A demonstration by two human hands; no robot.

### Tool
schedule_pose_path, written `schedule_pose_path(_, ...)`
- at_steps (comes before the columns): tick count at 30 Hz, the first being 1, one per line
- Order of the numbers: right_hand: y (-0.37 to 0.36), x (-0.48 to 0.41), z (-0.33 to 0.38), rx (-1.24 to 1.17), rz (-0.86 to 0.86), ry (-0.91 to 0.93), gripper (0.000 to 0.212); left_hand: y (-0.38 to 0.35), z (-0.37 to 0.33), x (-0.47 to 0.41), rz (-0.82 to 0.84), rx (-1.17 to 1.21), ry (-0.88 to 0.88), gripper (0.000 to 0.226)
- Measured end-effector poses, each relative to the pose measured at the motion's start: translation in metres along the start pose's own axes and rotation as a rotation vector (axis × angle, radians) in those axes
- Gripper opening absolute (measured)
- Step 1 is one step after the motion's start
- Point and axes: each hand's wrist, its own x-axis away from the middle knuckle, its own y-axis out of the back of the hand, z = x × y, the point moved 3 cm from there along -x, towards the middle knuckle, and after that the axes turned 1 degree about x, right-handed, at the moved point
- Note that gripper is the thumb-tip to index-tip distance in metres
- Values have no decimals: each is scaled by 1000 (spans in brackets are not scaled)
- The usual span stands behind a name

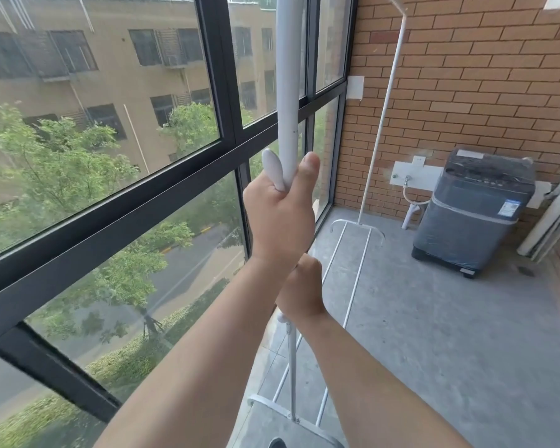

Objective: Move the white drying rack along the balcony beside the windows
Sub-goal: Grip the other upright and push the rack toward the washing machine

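Note:
The white drying rack (287, 92) stands on the concrete balcony floor right beside the dark-framed windows (227, 92). Its near upright pole rises in front of me, its far upright (383, 108) stands by the brick wall, and two low rails (358, 263) join them along the floor. My left hand (280, 215) is wrapped around the near pole at chest height, just under a white hook on it. My right hand (301, 291) grips the same pole lower down, partly hidden behind my left wrist.
A grey washing machine (472, 211) wrapped in plastic stands at the far end against the brick wall (466, 76), with a tap and hose (408, 185) next to it. A door frame (550, 218) runs along the right. Bare concrete floor (450, 334) lies right of the rack.

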Motion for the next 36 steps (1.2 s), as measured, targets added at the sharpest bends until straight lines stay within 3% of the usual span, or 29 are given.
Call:
schedule_pose_path(7, -14, -81, -31, -33, -17, 16, 42, -38, 57, -65, 23, 44, -10, 51)
schedule_pose_path(11, -17, -121, -46, -57, 34, -27, 28, -61, 89, -101, 48, 47, -2, 58)
schedule_pose_path(15, -23, -168, -62, -68, -37, -21, 41, -83, 115, -133, 66, 53, 26, 57)
schedule_pose_path(25, -23, -254, -86, -29, -65, 82, 43, -134, 152, -194, 51, 40, 61, 48)
schedule_pose_path(31, -18, -309, -113, -30, -66, 106, 46, -173, 179, -223, 41, 52, 40, 55)
schedule_pose_path(36, -11, -346, -129, -60, -56, 104, 47, -201, 196, -246, 13, 25, 64, 42)
